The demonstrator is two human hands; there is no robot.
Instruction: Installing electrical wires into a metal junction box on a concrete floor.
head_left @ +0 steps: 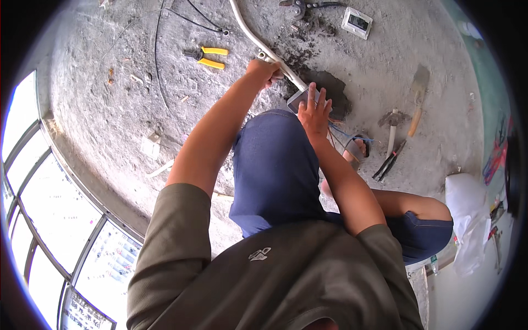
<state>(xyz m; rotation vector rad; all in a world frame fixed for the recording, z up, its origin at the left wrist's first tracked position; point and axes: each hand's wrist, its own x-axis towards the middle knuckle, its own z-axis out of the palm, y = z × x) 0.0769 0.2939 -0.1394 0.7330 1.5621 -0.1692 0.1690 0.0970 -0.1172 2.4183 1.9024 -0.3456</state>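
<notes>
A white conduit pipe (254,37) runs down from the far edge to a grey rectangular junction box (297,100), set by a dark damp patch. My left hand (265,72) is closed in a fist against the pipe's left side; what its fingers hold, if anything, is hidden. Beside it lies a small white pipe fitting (262,55). Fingers spread, my right hand (315,114) rests on the box and covers part of it. Thin blue and orange wires (342,133) come out near that hand, on the box's near side.
Yellow-handled pliers (211,57) lie left of the pipe. Black cable (159,60) crosses the rough floor (110,137). To the right are a hammer (392,132), a trowel (418,99) and dark-handled pliers (389,161). A white device (357,23) lies far right; a white bag (467,220) stands near right.
</notes>
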